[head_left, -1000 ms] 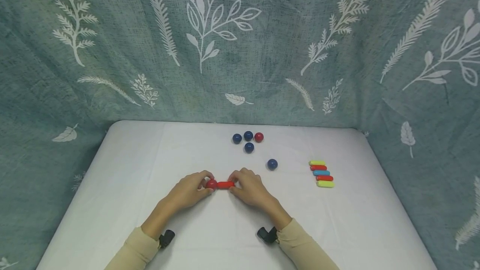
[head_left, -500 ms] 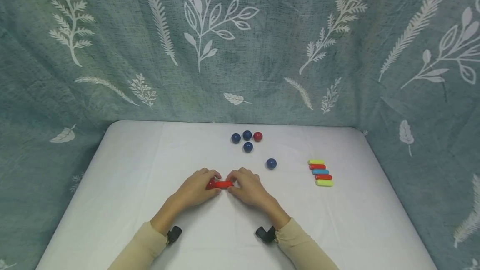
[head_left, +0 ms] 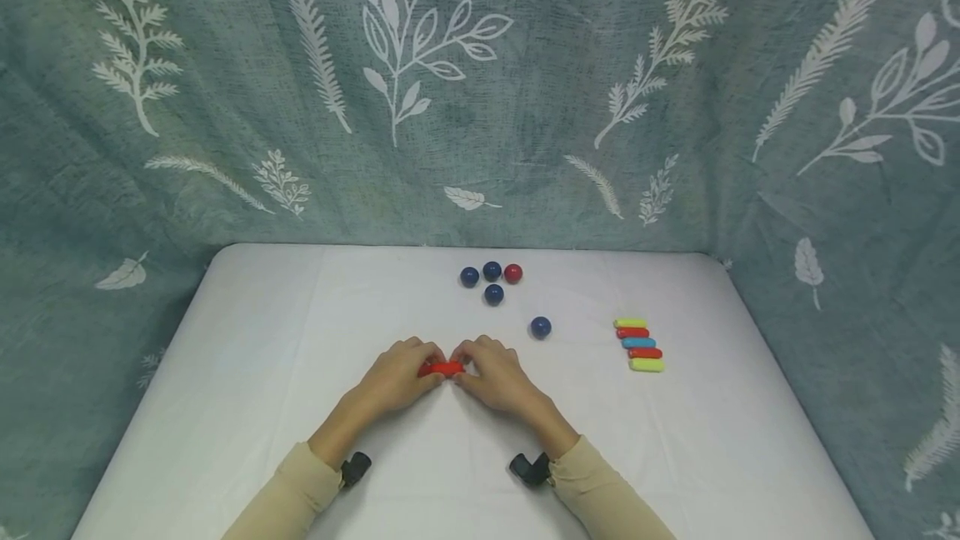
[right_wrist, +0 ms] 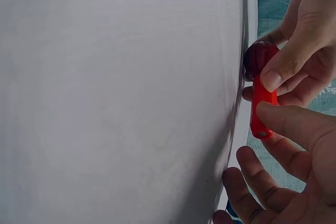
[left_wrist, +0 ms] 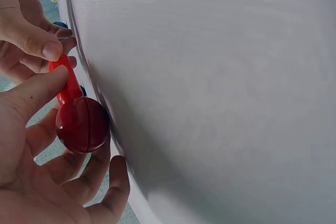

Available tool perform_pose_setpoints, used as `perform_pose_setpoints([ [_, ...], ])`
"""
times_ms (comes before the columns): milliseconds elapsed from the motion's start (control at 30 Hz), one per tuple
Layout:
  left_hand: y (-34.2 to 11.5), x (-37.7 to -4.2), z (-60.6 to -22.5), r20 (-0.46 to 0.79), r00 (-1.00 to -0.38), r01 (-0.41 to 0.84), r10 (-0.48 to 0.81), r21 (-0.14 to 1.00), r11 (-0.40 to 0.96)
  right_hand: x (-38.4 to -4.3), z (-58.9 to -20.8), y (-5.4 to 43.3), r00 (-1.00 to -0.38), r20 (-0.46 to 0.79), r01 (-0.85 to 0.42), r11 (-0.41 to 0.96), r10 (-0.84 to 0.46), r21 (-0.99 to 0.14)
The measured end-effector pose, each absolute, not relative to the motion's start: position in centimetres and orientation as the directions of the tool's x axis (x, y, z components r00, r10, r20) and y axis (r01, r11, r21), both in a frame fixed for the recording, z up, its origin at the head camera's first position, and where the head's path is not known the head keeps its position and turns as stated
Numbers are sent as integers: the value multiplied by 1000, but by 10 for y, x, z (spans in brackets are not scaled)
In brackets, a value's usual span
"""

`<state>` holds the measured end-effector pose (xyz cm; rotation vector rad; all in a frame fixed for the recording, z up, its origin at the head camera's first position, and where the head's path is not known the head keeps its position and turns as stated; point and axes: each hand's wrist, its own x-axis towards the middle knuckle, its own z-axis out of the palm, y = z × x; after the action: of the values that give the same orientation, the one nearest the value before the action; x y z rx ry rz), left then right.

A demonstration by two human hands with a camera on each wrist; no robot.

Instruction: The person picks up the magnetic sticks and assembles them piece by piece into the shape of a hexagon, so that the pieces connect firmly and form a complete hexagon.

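Observation:
A red rod (head_left: 447,369) lies between both hands near the middle of the white table, in the head view. My left hand (head_left: 401,373) pinches it close to the end where a dark red ball (left_wrist: 82,124) sits against it. That ball, with a seam round it, shows large below the left thumb in the left wrist view. My right hand (head_left: 497,373) pinches the same rod toward its other end, thumb on top. A small round recess marks that free end in the right wrist view. In the head view the left fingers mostly hide the ball.
Several blue balls (head_left: 492,271) and one red ball (head_left: 513,273) cluster at the back of the table (head_left: 337,298). A single blue ball (head_left: 541,327) lies closer in. To the right, yellow, red and blue rods (head_left: 639,342) form a neat stack of rows.
My left hand has slid right, from gripping the ball onto the rod beside it, closer to the right hand. The right hand stays on the rod almost unmoved.

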<state>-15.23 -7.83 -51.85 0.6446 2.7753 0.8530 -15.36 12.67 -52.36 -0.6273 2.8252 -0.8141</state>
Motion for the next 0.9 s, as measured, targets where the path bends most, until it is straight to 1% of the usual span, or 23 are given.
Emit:
perform_pose_setpoints([
  [100, -79, -152, -519, -31, -893, 354, 448, 566, 744, -153, -524, 131, -915, -20, -325, 765, -403, -556],
  [200, -79, -152, -519, -37, -895, 350, 445, 560, 751, -153, -522, 139, -936, -22, -273, 764, -352, -585],
  [400, -78, -152, -518, -54, -901, 330, 430, 556, 763, -155, -512, 163, -974, 15, -180, 735, -226, -653],
  [500, -78, -152, -518, -53, -902, 330, 429, 557, 763, -156, -505, 177, -983, 39, -156, 714, -177, -682],
  [733, -78, -151, -516, -42, -898, 334, 438, 583, 741, -165, -503, 209, -989, 96, -149, 710, -115, -688],
  [900, -77, -150, -516, -45, -900, 326, 433, 590, 738, -172, -503, 227, -995, 83, -95, 720, -52, -688],
])
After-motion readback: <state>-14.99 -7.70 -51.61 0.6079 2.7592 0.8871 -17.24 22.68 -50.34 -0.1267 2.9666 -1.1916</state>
